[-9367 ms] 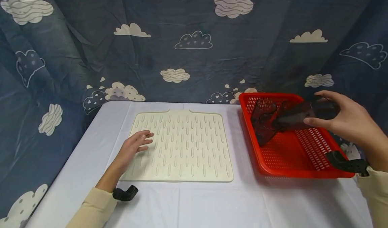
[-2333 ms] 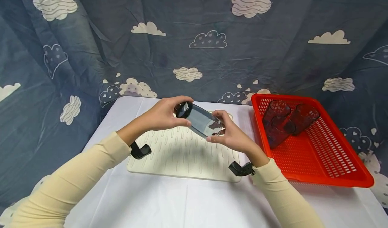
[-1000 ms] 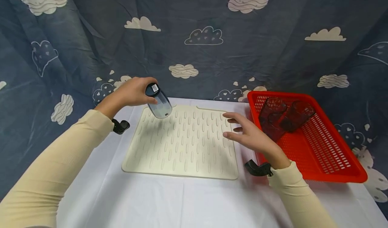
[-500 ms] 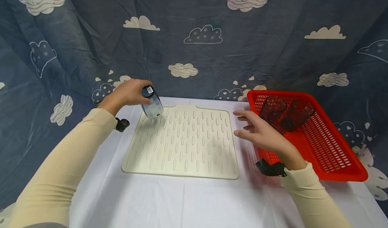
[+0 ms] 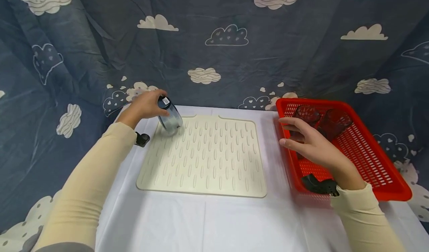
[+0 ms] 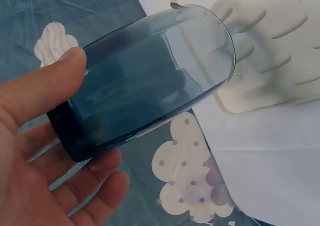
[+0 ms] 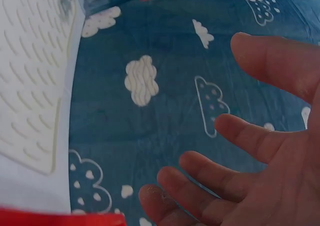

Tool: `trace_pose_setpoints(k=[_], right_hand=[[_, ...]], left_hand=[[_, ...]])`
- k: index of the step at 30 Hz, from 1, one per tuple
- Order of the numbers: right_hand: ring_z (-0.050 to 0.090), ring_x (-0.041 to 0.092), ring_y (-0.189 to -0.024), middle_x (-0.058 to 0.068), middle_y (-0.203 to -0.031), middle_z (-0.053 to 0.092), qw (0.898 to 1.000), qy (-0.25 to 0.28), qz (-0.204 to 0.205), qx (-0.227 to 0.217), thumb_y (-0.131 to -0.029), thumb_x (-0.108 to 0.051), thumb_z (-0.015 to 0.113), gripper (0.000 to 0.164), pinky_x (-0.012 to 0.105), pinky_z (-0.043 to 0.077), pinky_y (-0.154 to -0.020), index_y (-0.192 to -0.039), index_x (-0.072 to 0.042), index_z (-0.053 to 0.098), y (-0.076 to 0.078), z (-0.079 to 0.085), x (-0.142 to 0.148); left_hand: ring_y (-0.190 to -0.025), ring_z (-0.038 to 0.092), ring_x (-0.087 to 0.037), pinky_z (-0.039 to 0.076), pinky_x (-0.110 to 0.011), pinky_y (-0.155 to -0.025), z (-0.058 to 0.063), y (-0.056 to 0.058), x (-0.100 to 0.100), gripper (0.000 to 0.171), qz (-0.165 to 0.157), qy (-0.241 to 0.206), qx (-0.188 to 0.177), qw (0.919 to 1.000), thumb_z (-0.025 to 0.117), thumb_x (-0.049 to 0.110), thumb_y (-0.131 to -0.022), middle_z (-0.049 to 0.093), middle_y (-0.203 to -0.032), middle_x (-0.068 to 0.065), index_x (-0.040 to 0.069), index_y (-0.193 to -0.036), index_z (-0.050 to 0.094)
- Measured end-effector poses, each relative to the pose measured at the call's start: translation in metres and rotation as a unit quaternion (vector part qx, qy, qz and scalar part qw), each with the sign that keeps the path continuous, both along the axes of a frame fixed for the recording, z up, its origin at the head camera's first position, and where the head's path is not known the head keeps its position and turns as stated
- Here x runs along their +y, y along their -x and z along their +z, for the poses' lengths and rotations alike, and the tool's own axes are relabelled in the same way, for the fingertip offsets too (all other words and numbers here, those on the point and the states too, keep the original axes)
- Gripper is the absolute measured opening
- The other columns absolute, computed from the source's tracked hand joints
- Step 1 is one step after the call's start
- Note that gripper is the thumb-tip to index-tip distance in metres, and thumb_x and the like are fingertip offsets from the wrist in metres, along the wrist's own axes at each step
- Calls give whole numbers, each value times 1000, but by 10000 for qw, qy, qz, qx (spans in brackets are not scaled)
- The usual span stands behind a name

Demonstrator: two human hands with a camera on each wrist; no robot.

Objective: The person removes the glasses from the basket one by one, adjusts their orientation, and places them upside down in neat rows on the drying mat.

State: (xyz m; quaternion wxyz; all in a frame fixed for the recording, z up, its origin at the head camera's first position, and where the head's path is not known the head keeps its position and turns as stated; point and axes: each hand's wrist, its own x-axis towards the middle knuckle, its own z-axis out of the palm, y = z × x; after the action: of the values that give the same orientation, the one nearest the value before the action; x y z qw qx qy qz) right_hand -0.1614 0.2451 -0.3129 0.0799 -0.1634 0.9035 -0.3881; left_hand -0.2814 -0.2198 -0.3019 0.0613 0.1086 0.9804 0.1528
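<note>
My left hand (image 5: 147,105) grips a blue-tinted drinking glass (image 5: 171,118) by its dark base, which bears a small white label. The glass is tilted, mouth down, over the far left corner of a cream ridged drying mat (image 5: 204,153). In the left wrist view the thumb and fingers pinch the base of the glass (image 6: 145,80); a small dark mark shows at its rim. Whether the rim touches the mat, I cannot tell. My right hand (image 5: 313,144) hangs with spread fingers and holds nothing, over the left side of a red basket (image 5: 375,192).
In the basket's far part lie more dark-looking glasses (image 5: 335,123), one of them largely hidden behind the right hand. A white cloth (image 5: 167,222) covers the table. Behind it hangs a dark blue curtain (image 5: 187,47) with a cloud print.
Earlier the right hand lifted the glass from the basket, then both hands held it. The left hand has since carried it left and lowered it; the right hand has drawn back to the basket.
</note>
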Motion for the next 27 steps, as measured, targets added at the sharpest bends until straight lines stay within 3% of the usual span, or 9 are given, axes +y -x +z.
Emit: trace_pose_setpoints(k=[2, 3, 9, 11, 14, 20, 27], right_hand=[[47, 38, -132, 17, -152, 39, 10000, 14, -11, 83, -98, -26, 63, 66, 6, 47, -84, -153, -11, 31, 0, 2, 6], [47, 36, -131, 18, -152, 39, 9999, 42, -8, 127, -98, -25, 63, 66, 5, 47, -83, -153, -10, 30, 0, 2, 9], [49, -9, -116, 16, -151, 42, 9992, 220, 23, 332, -99, -20, 61, 62, 3, 47, -84, -153, -9, 31, 0, 3, 20], [46, -16, -112, 16, -151, 41, 9991, 245, 19, 338, -99, -20, 61, 62, 3, 47, -83, -153, -10, 32, 0, 2, 22], [47, -12, -114, 16, -150, 42, 9994, 157, -40, 300, -99, -22, 61, 62, 3, 47, -84, -152, -10, 32, 0, 0, 24], [49, 27, -128, 18, -152, 42, 9997, 35, -145, 216, -99, -24, 61, 63, 2, 45, -83, -153, -10, 31, 0, -1, 27], [51, 26, -127, 20, -148, 47, 9971, 27, -462, 607, -98, -24, 63, 60, -3, 40, -83, -151, -12, 37, 1, -1, 30]], left_hand=[[-123, 55, -38, 47, -53, -101, -2, 1, 1, 69, 72, -62, -10, 10000, 78, 24, -83, 53, -143, -22, 6, -143, 48], [-124, 55, -38, 48, -53, -101, -3, 1, 1, 69, 113, -95, -24, 9999, 78, 24, -82, 53, -143, -22, 7, -142, 49], [-126, 54, -38, 48, -54, -103, -8, 4, 0, 68, 225, -57, -145, 9996, 79, 23, -82, 52, -145, -21, 9, -143, 51], [-126, 55, -38, 48, -54, -103, -10, 6, 0, 68, 262, -39, -170, 9995, 79, 23, -82, 53, -144, -21, 10, -143, 51], [-128, 53, -39, 47, -55, -105, -14, 7, 0, 69, 316, -44, -203, 9993, 79, 23, -83, 52, -145, -20, 10, -144, 50], [-125, 56, -39, 48, -54, -105, -22, 8, 3, 75, 443, -100, -194, 9988, 80, 23, -82, 54, -141, -22, 4, -145, 44], [-129, 53, -40, 45, -55, -107, -28, 9, 1, 72, 424, -159, -151, 9989, 79, 23, -83, 53, -143, -22, 4, -144, 46]])
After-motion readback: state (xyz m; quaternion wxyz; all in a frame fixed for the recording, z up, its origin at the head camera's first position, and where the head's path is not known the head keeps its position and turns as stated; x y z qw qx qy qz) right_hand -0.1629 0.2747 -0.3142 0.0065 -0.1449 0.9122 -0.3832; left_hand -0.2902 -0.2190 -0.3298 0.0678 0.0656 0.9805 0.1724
